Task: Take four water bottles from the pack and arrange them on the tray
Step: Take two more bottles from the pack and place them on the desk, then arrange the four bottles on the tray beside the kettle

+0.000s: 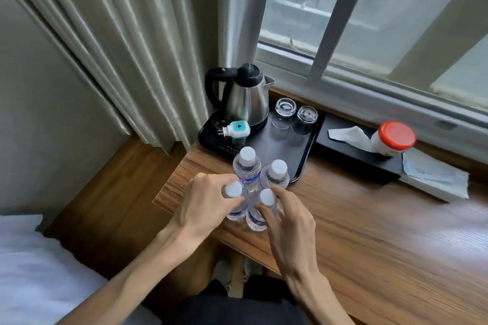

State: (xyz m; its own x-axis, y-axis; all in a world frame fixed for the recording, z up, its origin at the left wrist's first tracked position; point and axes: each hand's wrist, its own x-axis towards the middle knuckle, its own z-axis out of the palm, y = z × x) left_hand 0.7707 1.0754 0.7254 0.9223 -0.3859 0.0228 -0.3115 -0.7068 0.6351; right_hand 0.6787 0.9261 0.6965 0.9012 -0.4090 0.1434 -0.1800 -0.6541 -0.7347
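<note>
Several clear water bottles with white caps stand close together on the wooden desk. Two stand farther back: one at back left and one at back right, both at the front edge of the black tray. My left hand grips the near left bottle below its cap. My right hand holds the near right bottle by its neck. Both near bottles stand on the desk, off the tray.
On the tray stand a steel kettle with a black handle, two upturned glasses and a teal plug-in device. To the right lie a black tissue holder and a red-lidded jar. Curtain at left, window behind, bed at lower left.
</note>
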